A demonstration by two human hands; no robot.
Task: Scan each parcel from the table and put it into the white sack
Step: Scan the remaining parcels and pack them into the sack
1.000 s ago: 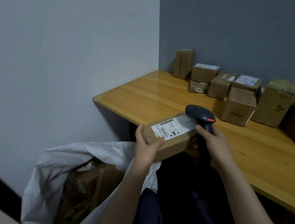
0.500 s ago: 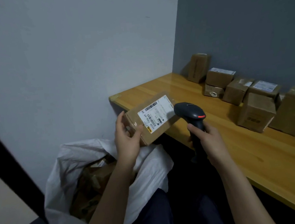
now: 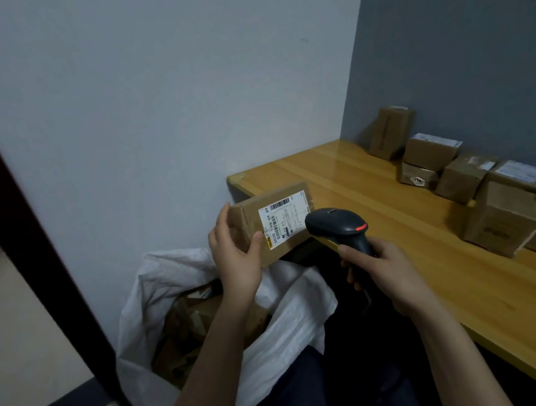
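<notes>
While white sack (image 3: 291, 330) gapes, cardboard parcels (image 3: 187, 328) inside

the sack (image 3: 293, 320) sits at lower centre of the frame, left of the table (image 3: 376, 197), with parcels (image 3: 187, 328) inside it. above its mouth the left hand (image 3: 236, 256) holds a parcel (image 3: 272, 222) — the scanner (image 3: 337, 225), in the right hand (image 3: 385, 273), is just right of it. more parcels (image 3: 502, 219) line the table's far edge at the right of the frame, against the wall.

Forearms raised, left hand (image 3: 238, 259) and right hand (image 3: 390, 275) grip, fingers curled.
</notes>
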